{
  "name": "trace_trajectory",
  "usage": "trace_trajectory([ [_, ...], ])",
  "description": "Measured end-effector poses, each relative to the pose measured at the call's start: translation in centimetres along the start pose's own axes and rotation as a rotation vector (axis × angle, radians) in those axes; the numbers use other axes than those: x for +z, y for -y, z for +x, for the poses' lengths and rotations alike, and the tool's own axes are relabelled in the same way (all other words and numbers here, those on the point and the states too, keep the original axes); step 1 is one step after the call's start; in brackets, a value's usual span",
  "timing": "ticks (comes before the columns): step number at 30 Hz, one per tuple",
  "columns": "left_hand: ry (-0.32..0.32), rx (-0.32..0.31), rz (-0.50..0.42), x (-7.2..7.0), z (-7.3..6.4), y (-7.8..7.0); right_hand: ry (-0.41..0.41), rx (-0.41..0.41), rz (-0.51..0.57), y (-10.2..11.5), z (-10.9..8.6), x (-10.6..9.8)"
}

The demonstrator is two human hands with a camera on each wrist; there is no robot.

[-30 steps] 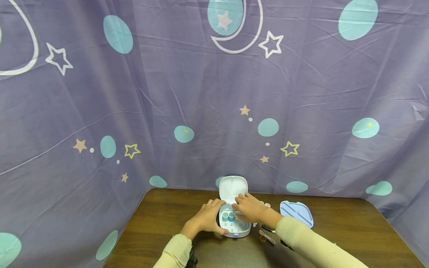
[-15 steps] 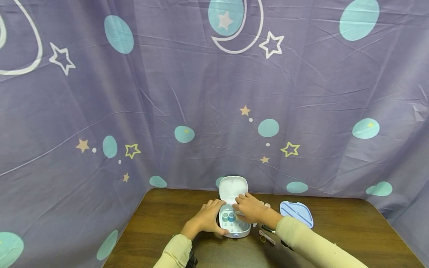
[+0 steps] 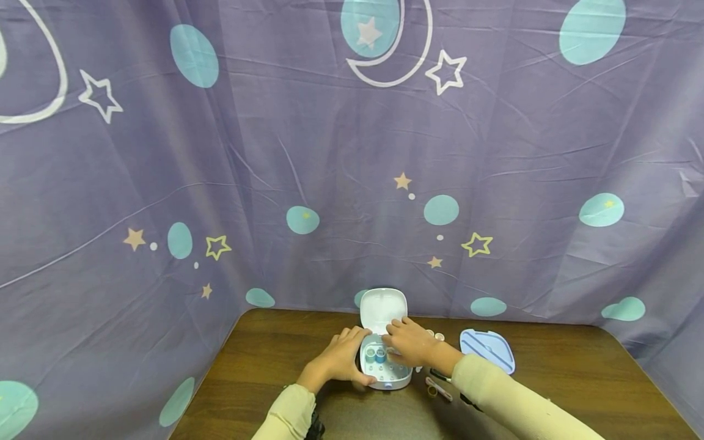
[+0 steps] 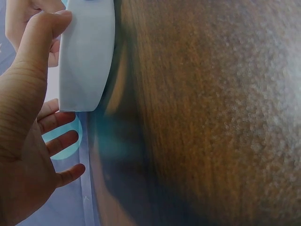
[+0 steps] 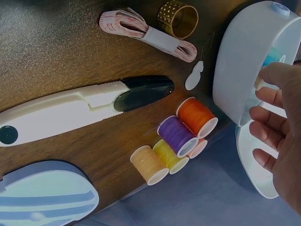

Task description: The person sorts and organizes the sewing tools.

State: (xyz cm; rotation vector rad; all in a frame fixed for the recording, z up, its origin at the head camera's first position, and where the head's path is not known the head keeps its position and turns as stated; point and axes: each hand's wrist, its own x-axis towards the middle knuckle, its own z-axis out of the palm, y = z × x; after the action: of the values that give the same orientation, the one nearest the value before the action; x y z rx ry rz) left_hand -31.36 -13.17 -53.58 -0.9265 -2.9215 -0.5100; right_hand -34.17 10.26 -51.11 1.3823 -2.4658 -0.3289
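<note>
My left hand (image 3: 341, 357) grips the left side of a white sewing box (image 3: 396, 385), thumb at the front and fingers toward the back. The box's lid (image 3: 383, 305) stands raised behind it. Inside, a teal spool (image 3: 370, 355) and a blue spool (image 3: 380, 355) of thread stand side by side near several bare pegs. My right hand (image 3: 412, 342) reaches into the box's right part. In the right wrist view its thumb and forefinger pinch a pale spool of thread (image 5: 258, 83), mostly hidden by the fingers; the other fingers are spread.
Right of the box lie several thread spools (image 5: 178, 136), white thread snips (image 5: 84, 101) with a black cap, a folded tape measure (image 5: 148, 35), a gold thimble (image 5: 178, 20) and a white needle threader (image 5: 194, 76). A light blue tray (image 3: 487, 350) lies farther right.
</note>
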Motion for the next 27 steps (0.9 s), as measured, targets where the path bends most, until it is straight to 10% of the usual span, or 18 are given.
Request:
trace_trajectory([
  [27,-0.010,0.005,0.010,0.12,-0.06,0.00,-0.042,-0.015,-0.062,0.23,-0.20,0.57],
])
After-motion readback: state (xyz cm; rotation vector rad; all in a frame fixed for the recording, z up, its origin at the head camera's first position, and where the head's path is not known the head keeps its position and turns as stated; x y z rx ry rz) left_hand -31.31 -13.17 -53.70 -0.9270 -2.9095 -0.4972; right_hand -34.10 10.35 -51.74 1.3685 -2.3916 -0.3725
